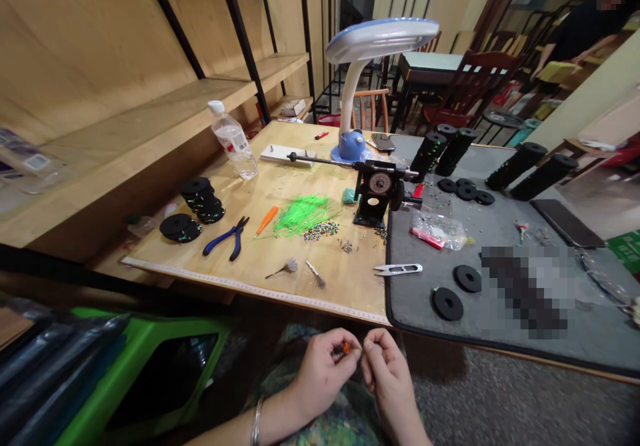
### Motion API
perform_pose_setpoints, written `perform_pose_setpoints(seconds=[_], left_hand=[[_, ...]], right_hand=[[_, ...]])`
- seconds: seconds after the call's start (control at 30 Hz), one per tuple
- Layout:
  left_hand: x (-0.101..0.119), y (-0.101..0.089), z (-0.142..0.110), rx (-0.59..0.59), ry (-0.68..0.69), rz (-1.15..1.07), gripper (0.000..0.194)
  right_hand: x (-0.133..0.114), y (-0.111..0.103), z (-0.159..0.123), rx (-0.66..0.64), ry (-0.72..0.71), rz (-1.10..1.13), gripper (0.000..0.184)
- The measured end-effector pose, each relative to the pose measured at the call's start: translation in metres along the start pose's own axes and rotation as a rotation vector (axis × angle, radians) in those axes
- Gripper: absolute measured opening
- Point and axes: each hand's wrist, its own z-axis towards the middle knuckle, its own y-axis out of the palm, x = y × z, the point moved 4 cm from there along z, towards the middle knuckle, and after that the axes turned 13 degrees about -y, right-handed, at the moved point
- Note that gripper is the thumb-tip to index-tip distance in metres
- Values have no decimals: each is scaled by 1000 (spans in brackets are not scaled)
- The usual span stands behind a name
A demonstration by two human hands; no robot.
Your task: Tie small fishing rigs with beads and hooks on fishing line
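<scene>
Both hands are close together over my lap, just in front of the table edge. My left hand [327, 369] is closed in a pinch around a small orange piece [347, 348], mostly covered by the fingers. Beside it, my right hand [387, 366] is pinched too, its fingertips almost at the left ones; what it grips, if anything, is too small to make out. On the wooden tabletop beyond lie bright green strands [305, 214], a heap of coloured beads [321, 231], an orange-handled tool [267, 221], blue-handled pliers [226, 238] and thread snips [399, 269].
A hand-cranked winder [377, 189] stands mid-table before a desk lamp [350, 143]. Black foam spools [197, 196] stack at left; more spools [517, 166] stand on the grey mat [430, 333]. A water bottle [234, 143] stands near the shelf. A person [583, 33] is at back right.
</scene>
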Motion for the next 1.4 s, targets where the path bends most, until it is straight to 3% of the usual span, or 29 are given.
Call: perform_pose_setpoints(seconds=[0.27, 0.4, 0.53, 0.6, 0.77, 0.87, 1.1, 1.27, 1.4], left_hand=[[2, -6, 1, 25, 23, 33, 18], [5, -18, 3, 125, 83, 59, 17], [11, -22, 3, 153, 148, 65, 15], [11, -22, 5, 133, 112, -15, 15], [-3, -15, 12, -36, -201, -413, 24], [-6, -13, 12, -70, -297, -545, 29], [-2, -23, 14, 35, -300, -617, 33], [4, -44, 14, 127, -208, -709, 29], [6, -50, 6, 78, -205, -550, 22]], right_hand=[[-2, -4, 4, -36, -33, -31, 38], [-7, -5, 5, -95, -59, -177, 27], [-11, -2, 3, -126, -90, -298, 19], [-9, -1, 1, -139, -96, -329, 16], [-3, 0, -2, -194, -126, -426, 11], [-4, -2, -2, -194, -144, -447, 11], [-8, -8, -4, -176, -172, -475, 14], [-3, -15, -7, -146, -65, -305, 19], [-7, -16, -7, -91, 16, -174, 30]])
